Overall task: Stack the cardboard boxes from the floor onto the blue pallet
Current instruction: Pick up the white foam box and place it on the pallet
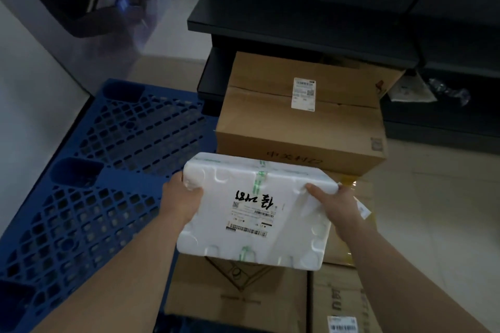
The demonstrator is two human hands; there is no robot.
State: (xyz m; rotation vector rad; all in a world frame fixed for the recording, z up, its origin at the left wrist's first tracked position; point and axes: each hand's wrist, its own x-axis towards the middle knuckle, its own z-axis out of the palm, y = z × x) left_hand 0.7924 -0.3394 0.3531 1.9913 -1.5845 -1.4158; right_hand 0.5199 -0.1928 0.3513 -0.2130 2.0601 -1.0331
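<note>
Off the right edge of the blue plastic lattice pallet [108, 143], over brown cardboard boxes [297, 121] sitting on the floor [446, 197], the left hand [184, 199] and right hand [335, 204] are each gripping an end of a white rectangular foam box [257, 224].

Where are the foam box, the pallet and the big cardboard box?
foam box [254, 213]: head view, top face at the label.
pallet [113, 143]: head view, bare grid deck.
big cardboard box [270, 121]: head view, near top flap.
</note>
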